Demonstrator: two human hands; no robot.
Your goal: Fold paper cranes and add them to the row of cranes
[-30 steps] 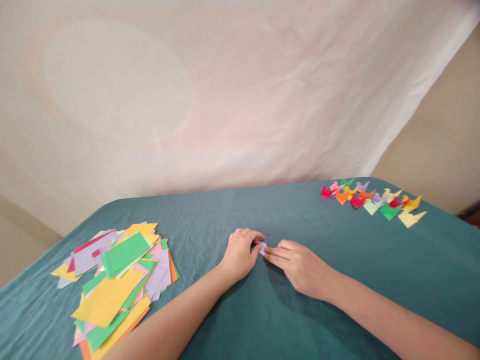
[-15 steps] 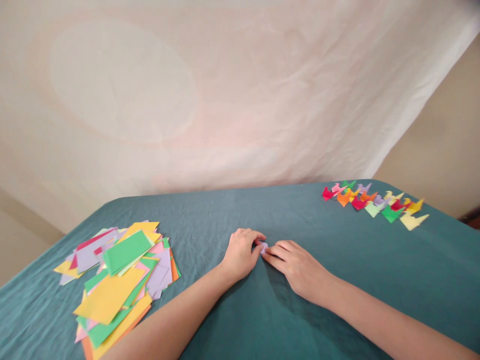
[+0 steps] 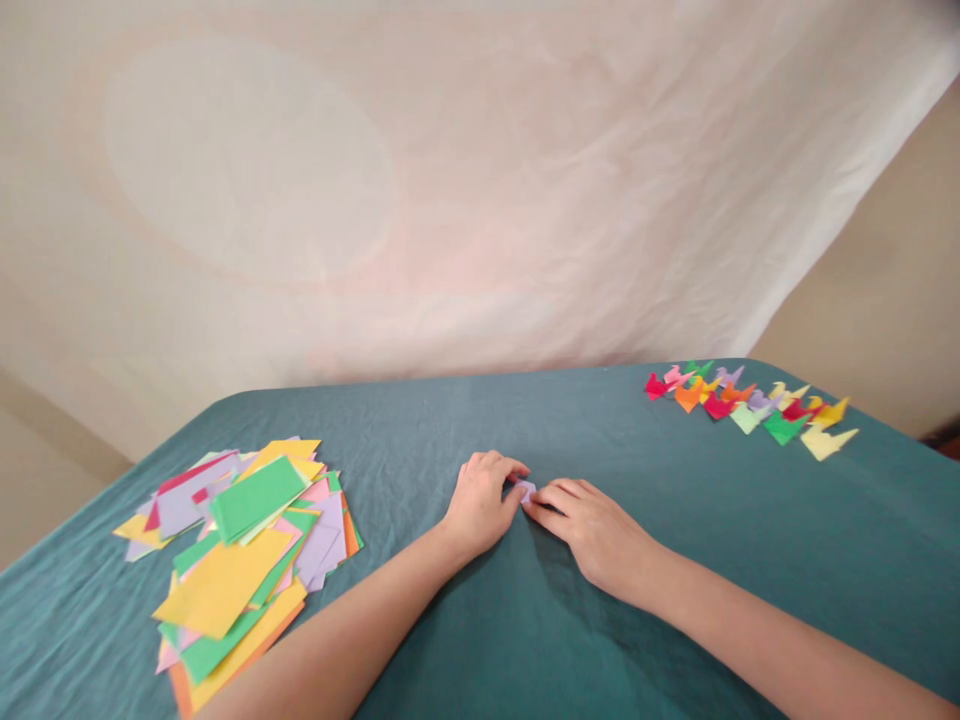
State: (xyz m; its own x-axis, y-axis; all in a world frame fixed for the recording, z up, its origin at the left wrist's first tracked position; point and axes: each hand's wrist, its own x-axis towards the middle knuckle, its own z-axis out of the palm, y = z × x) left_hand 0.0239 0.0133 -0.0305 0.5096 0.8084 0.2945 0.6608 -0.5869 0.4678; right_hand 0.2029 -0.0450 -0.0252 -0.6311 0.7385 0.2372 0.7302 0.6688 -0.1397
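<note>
A small lilac folded paper (image 3: 527, 490) lies on the teal tablecloth (image 3: 525, 620) in the middle of the table. My left hand (image 3: 480, 503) pinches its left side with curled fingers. My right hand (image 3: 592, 530) presses its right side with the fingertips flat on it. Most of the paper is hidden between the two hands.
A loose pile of coloured paper sheets (image 3: 240, 545) spreads at the left. Several small folded paper shapes (image 3: 750, 402) in many colours lie in a row at the far right. A cream cloth backdrop (image 3: 450, 180) hangs behind the table.
Both hands stay on the lilac paper with only slight finger shifts. The view has drifted a little.
</note>
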